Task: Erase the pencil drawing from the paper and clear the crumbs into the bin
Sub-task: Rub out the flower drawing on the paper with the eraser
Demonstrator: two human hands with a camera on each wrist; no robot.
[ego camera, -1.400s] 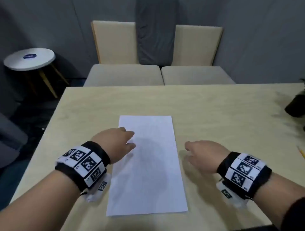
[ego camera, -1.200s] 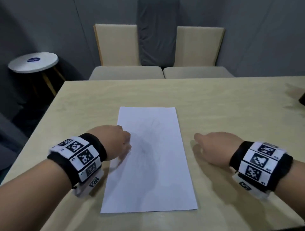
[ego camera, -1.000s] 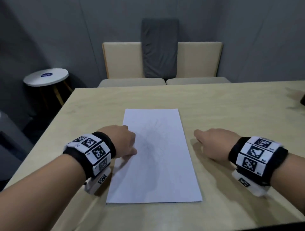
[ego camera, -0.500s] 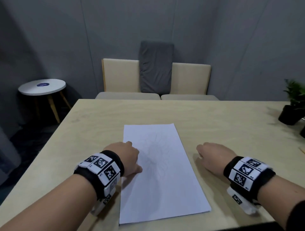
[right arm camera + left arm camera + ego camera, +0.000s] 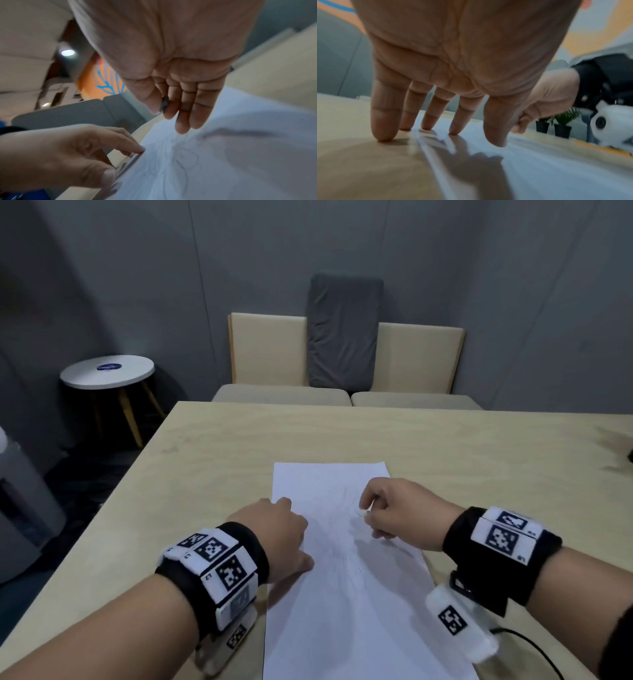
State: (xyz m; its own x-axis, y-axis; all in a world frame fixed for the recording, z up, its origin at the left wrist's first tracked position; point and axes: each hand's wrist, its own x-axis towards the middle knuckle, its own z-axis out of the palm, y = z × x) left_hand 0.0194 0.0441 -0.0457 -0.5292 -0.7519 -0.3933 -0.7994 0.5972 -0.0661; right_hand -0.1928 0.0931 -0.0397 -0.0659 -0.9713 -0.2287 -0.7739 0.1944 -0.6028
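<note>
Left hand [image 5: 274, 537] fingertips pinning paper [image 5: 346, 604] – right hand [image 5: 394, 513] pinching eraser [image 5: 362, 512]

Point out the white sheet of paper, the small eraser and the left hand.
White sheet of paper [image 5: 359, 628]: head view, bare lower half.
Small eraser [image 5: 363, 511]: head view, tip showing at right fingertips.
Left hand [image 5: 274, 534]: head view, back of hand.

Dim, soft overhead light; wrist views blurred, perhaps motion.

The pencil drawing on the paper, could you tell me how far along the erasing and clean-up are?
Done: nothing visibly; the pencil drawing still shows faintly on the paper. In hand: the left hand presses the sheet's left edge, while the right hand pinches a small eraser over the lines. Left: the erasing itself, then clearing crumbs; no bin is identifiable.
</note>
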